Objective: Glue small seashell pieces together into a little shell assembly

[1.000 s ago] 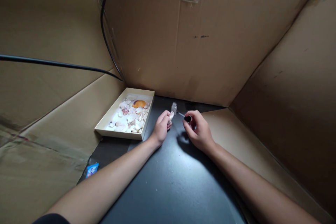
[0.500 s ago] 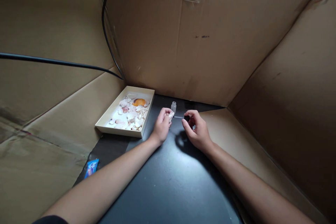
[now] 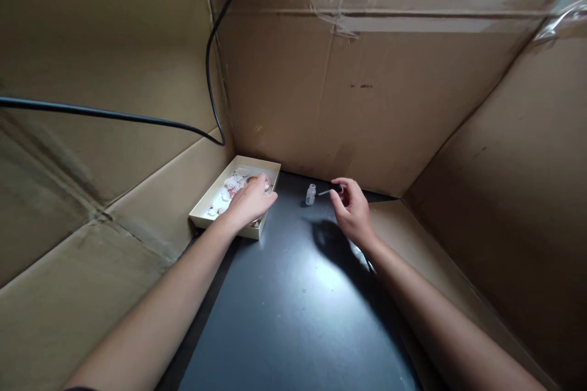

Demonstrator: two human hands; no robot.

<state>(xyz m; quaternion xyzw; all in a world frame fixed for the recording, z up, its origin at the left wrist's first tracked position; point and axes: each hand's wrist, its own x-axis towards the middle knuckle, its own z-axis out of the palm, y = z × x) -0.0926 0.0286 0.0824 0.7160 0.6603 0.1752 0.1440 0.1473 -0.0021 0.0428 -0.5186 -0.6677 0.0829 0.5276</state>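
My left hand [image 3: 251, 201] is closed over the right side of a shallow cream tray [image 3: 202, 222], its fingers pinching a pale seashell [image 3: 266, 186] that is mostly hidden. Under and beside that hand lie whitish shells [image 3: 233, 183] and an orange one [image 3: 250, 179]. In my right hand [image 3: 352, 211], thumb and fingertips grip a thin applicator brush [image 3: 324, 192] with a dark cap. Its pale tip points left, close to a small clear glass bottle [image 3: 310, 195] that stands upright and uncapped on the dark table.
Cardboard walls surround the dark table [image 3: 284, 317] at the left, back and right. A black cable [image 3: 208, 67] hangs down the back left corner and bends off to the left. A cardboard flap [image 3: 394, 220] lies along the right side.
My left hand has moved left with the shell, from beside the bottle to over the tray. My right hand still holds the brush near the bottle. The view has shifted, and the blue packet is out of sight.
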